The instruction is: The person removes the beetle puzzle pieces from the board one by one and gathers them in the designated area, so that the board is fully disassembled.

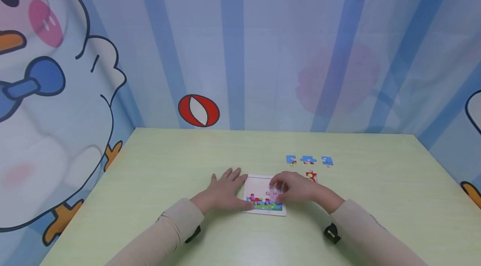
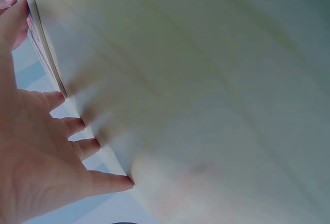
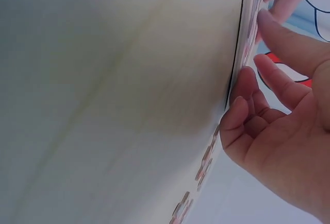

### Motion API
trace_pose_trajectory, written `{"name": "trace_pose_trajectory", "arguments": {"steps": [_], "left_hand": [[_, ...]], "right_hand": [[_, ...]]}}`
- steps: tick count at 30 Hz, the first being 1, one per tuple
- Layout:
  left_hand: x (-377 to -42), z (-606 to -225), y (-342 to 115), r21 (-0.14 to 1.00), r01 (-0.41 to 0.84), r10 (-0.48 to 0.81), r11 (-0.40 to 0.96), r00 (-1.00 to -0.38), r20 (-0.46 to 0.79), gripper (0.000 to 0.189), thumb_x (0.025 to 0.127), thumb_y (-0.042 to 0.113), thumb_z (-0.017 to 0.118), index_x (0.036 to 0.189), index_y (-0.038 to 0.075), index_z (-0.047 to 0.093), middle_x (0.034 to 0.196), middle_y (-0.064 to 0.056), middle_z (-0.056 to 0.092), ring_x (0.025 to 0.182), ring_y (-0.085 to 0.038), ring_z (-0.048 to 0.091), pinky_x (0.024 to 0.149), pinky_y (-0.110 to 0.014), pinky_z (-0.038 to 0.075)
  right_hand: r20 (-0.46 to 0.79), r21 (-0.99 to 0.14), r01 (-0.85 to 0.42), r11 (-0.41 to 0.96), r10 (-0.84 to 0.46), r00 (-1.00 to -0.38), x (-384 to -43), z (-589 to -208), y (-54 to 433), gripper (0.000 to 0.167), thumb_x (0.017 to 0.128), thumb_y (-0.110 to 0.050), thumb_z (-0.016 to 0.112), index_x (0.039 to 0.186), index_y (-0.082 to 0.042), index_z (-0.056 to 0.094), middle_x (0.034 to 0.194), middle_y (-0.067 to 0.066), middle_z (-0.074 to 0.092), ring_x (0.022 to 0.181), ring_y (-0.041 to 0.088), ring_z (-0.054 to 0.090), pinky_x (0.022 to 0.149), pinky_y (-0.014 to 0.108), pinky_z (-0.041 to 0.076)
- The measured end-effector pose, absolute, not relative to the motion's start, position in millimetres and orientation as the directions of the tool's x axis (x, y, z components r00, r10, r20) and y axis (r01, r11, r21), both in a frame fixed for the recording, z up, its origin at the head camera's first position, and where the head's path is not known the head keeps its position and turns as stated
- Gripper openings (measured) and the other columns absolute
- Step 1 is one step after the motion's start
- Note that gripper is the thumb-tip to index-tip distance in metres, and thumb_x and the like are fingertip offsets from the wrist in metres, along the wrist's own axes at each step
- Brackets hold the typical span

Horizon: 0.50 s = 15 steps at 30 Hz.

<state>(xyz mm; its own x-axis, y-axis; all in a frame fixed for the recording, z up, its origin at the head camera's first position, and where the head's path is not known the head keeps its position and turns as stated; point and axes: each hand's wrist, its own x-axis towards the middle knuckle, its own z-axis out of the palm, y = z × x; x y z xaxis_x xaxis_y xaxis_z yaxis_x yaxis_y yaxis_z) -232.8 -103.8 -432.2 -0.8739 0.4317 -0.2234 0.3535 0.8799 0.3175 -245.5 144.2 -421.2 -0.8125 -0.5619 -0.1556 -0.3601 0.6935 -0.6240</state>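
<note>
A square white-framed jigsaw puzzle lies on the table, with a green and blue picture strip along its near side and bare white behind it. My left hand is spread at its left edge, the thumb over the near left corner; in the left wrist view the straight fingertips rest on the tabletop. My right hand is over the puzzle's right side, its thumb and index finger around a puzzle piece with a pink figure. The right wrist view shows the other fingers curled by the frame's edge.
Three blue puzzle pieces lie in a row behind the right hand. A red puzzle piece sits closer, just beyond that hand. The pale table ends at a printed curtain.
</note>
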Motion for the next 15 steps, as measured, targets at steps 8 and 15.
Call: {"name": "trace_pose_trajectory", "arguments": {"steps": [8, 15], "left_hand": [[-232.9, -431.7, -103.5, 0.309, 0.355, 0.43, 0.882, -0.875, -0.223, 0.092, 0.079, 0.065, 0.064, 0.151, 0.017, 0.033, 0.16, -0.009, 0.021, 0.147, -0.035, 0.013, 0.109, -0.07, 0.012], [-232.6, -430.7, -103.1, 0.31, 0.359, 0.434, 0.881, -0.874, -0.221, 0.092, 0.079, 0.065, 0.064, 0.151, 0.016, 0.033, 0.16, -0.01, 0.022, 0.147, -0.035, 0.013, 0.108, -0.071, 0.012]], "right_hand": [[-0.179, -0.604, -0.338, 0.722, -0.536, -0.825, -246.2, -421.3, 139.1, 0.032, 0.08, -0.006, 0.077, 0.109, -0.009, 0.065, 0.092, 0.001, 0.055, 0.083, 0.017, 0.049, 0.074, 0.031, 0.045], [-0.177, -0.598, -0.339, 0.726, -0.533, -0.828, -244.9, -419.9, 137.9, 0.032, 0.079, -0.005, 0.077, 0.109, -0.007, 0.066, 0.092, 0.002, 0.055, 0.084, 0.018, 0.048, 0.075, 0.031, 0.045]]}}
